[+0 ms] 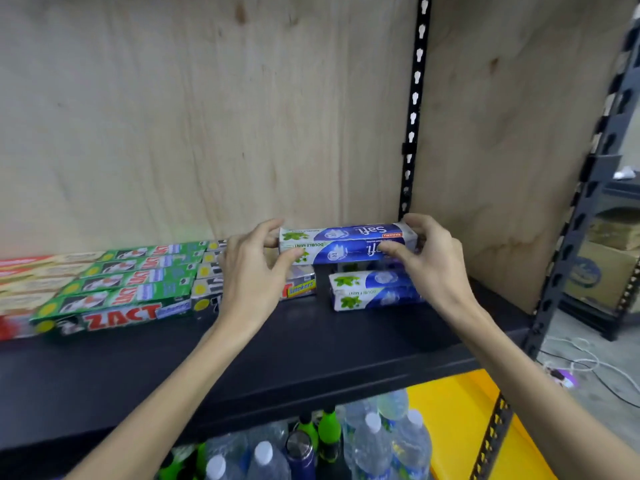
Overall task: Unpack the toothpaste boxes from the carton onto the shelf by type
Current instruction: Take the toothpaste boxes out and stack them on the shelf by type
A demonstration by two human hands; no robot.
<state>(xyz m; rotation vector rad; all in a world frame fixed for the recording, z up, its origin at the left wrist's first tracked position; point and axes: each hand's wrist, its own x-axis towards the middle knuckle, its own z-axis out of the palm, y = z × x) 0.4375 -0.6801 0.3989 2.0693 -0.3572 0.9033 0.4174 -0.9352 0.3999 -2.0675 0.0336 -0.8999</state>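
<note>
Both hands hold a pair of blue Safi boxes lengthwise between them, raised above the black shelf near the plywood back panel. The left hand has its fingers curled round the boxes' green-leaf end; the right hand clamps the other end, thumb on the front face — the print reads upside down. Directly beneath, two more Safi boxes lie stacked on the shelf. To their left sit a yellow Smokers box, partly hidden by the left hand, then a row of green Zact boxes, and red boxes at the far left edge. Under the shelf stand water bottles — clear ones with white caps — beside green bottles.
</note>
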